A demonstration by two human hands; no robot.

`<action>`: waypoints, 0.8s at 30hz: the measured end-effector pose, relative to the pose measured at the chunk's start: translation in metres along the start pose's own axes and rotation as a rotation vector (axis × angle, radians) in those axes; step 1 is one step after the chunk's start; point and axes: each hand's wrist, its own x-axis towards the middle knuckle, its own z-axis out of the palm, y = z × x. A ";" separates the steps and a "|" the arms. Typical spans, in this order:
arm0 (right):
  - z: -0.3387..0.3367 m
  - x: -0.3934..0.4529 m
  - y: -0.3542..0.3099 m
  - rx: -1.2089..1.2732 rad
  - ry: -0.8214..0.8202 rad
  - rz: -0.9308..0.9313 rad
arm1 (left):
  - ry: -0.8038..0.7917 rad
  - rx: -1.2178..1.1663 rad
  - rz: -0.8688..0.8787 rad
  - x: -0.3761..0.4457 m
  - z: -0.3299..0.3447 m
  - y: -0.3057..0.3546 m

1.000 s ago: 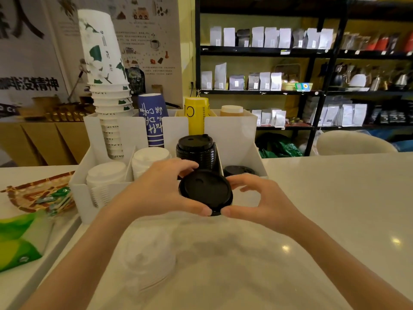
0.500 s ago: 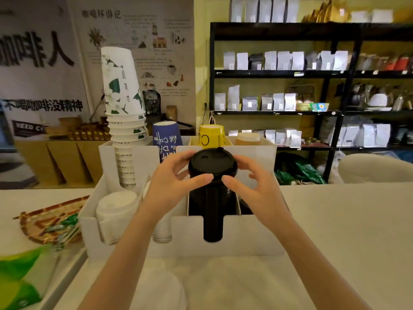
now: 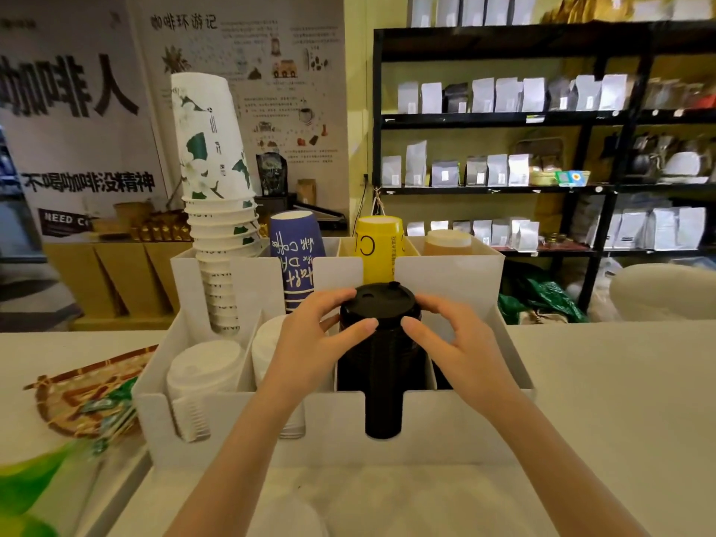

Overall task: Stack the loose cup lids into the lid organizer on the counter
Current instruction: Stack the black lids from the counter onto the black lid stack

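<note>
A white lid organizer (image 3: 438,428) stands on the counter in front of me. Its middle compartment holds a tall stack of black lids (image 3: 381,366). A black lid (image 3: 377,300) lies on top of that stack. My left hand (image 3: 310,343) grips the lid's left side and my right hand (image 3: 453,339) its right side, thumbs on the front. Two stacks of white lids (image 3: 201,377) fill the compartments to the left, one partly hidden behind my left wrist.
Stacked paper cups stand in the organizer's back row: a tall white-green stack (image 3: 217,195), a blue cup (image 3: 296,257), a yellow cup (image 3: 379,246). A woven tray (image 3: 77,397) and a green packet (image 3: 35,490) lie at the left. Black shelving (image 3: 542,149) stands behind the counter.
Both hands carried the black lid from low in front of the organizer up onto the black stack and have pressed it down a little; the camera view tilted upward.
</note>
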 end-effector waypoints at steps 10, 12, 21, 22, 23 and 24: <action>0.004 -0.002 -0.003 -0.085 0.002 -0.057 | 0.062 0.088 0.038 -0.003 0.003 0.003; 0.006 -0.003 -0.003 -0.088 -0.004 -0.066 | 0.074 0.092 0.039 -0.003 0.004 0.003; 0.007 -0.003 -0.004 -0.103 -0.011 -0.069 | 0.076 0.098 0.019 -0.004 0.007 0.004; 0.007 -0.003 -0.004 -0.093 -0.013 -0.066 | 0.086 0.116 0.032 -0.005 0.008 0.004; 0.007 -0.003 -0.004 -0.084 -0.016 -0.059 | 0.098 0.134 0.047 -0.005 0.008 0.004; 0.007 -0.003 -0.004 -0.077 -0.020 -0.050 | 0.108 0.146 0.060 -0.006 0.008 0.005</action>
